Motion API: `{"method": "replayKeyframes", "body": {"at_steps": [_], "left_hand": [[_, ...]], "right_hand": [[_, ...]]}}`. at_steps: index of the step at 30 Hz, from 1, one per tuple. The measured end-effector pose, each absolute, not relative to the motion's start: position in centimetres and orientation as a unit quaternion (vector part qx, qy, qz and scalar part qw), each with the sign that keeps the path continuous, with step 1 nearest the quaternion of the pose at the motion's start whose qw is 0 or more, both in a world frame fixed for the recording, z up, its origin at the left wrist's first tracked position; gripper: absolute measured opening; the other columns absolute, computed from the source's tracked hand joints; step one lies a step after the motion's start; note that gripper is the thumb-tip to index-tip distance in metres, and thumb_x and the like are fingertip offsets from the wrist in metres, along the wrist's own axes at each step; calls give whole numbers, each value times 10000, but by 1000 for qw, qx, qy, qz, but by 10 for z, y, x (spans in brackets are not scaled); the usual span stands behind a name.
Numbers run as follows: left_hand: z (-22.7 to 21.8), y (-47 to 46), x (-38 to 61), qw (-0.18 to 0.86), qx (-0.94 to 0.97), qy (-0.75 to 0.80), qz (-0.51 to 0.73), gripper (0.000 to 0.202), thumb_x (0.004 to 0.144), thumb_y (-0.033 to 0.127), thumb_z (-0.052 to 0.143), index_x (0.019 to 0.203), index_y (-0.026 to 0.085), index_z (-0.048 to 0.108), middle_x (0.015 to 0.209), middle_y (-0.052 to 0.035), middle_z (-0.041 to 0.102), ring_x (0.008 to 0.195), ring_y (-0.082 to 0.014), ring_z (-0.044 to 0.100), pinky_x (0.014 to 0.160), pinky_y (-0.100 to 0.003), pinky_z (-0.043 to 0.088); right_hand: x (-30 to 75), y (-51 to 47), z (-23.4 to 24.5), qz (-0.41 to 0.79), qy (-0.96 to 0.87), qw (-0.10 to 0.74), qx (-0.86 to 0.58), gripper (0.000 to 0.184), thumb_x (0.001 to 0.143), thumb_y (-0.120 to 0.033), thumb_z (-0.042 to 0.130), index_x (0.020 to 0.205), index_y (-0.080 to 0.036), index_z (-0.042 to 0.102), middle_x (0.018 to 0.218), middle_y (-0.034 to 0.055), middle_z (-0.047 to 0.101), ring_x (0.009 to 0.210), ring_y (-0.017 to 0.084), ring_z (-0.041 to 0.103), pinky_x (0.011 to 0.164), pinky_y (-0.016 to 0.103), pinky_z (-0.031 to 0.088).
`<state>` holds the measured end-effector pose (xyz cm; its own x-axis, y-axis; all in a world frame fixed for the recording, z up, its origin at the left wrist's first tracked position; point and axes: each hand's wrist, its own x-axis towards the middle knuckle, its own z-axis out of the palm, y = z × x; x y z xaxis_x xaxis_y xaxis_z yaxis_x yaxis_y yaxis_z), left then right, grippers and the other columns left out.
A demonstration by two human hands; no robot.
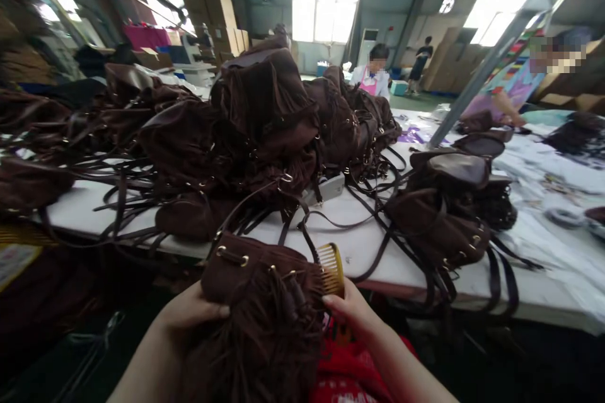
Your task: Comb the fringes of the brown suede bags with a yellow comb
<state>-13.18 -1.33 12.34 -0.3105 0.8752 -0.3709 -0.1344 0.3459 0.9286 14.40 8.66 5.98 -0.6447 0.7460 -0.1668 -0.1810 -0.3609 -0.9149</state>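
Note:
A dark brown fringed drawstring bag [265,264] with gold eyelets is held upright in front of me, over the table's near edge. My left hand [196,308] grips its left side, the thumb lying on the front and the other fingers hidden behind. In my right hand [350,308] is a yellow-brown comb [332,267], its teeth pointing left towards the bag's right side. The right thumb presses close to the bag's edge; whether it also pinches the bag I cannot tell. Long thin fringe hangs down the bag's front.
Beyond the bag, a large heap of similar brown bags [265,101] covers much of the white table [368,239], with straps trailing. More bags [439,214] lie at the right beside a slanted metal post [482,69]. A co-worker [510,91] stands at the right; other people are farther back.

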Motion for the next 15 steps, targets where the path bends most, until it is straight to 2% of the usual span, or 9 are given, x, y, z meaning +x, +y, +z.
{"method": "replayKeyframes", "body": {"at_steps": [2,3,4,6,8,10,12,15], "left_hand": [[108,18,-127,595,265,592,475,556,410,365,877,871,109,702,838,-121,749,842,-381,681,804,-504,525],[101,28,-123,608,256,583,475,561,457,363,867,929,111,696,914,-137,745,915,-387,671,850,-500,515],[93,33,-118,601,255,586,480,571,507,379,851,979,106,685,977,-148,735,983,-387,652,893,-494,501],[78,37,-107,581,260,600,484,618,564,408,831,1064,89,659,1082,-164,703,1090,-381,603,964,-484,467],[65,34,-92,570,262,609,485,667,591,418,822,1132,78,630,1157,-172,668,1148,-370,567,1010,-481,437],[55,28,-72,566,250,612,493,685,596,422,822,1156,83,620,1191,-168,651,1165,-353,558,1033,-475,424],[51,19,-49,562,223,619,500,676,576,431,831,1133,101,636,1194,-149,654,1172,-336,559,1044,-463,422],[54,1,-16,543,200,649,494,613,594,459,811,1101,149,661,1211,-100,653,1216,-311,527,1057,-438,415]], "right_hand": [[154,92,56,730,-466,344,-362,537,664,-463,750,1080,-154,608,932,65,682,793,174,632,726,284,508],[160,96,53,695,-473,365,-400,513,680,-454,738,1077,-158,605,1007,79,679,896,198,630,803,305,500],[168,100,51,651,-486,381,-441,478,705,-455,715,1063,-160,601,1006,80,681,912,201,628,817,306,495],[184,106,48,550,-521,396,-519,390,779,-463,639,1027,-169,579,818,41,680,727,166,623,694,271,497],[196,106,50,473,-545,397,-567,291,875,-461,506,965,-186,540,596,-27,582,507,125,528,536,238,444],[199,100,54,440,-572,376,-582,270,949,-423,358,894,-200,501,506,-60,486,418,111,456,464,224,396],[193,90,57,398,-633,336,-572,261,974,-343,304,880,-198,499,588,-26,540,496,122,524,507,227,430],[180,78,55,263,-751,243,-555,210,953,-190,336,1004,-171,540,894,67,625,752,162,618,658,259,488]]}}
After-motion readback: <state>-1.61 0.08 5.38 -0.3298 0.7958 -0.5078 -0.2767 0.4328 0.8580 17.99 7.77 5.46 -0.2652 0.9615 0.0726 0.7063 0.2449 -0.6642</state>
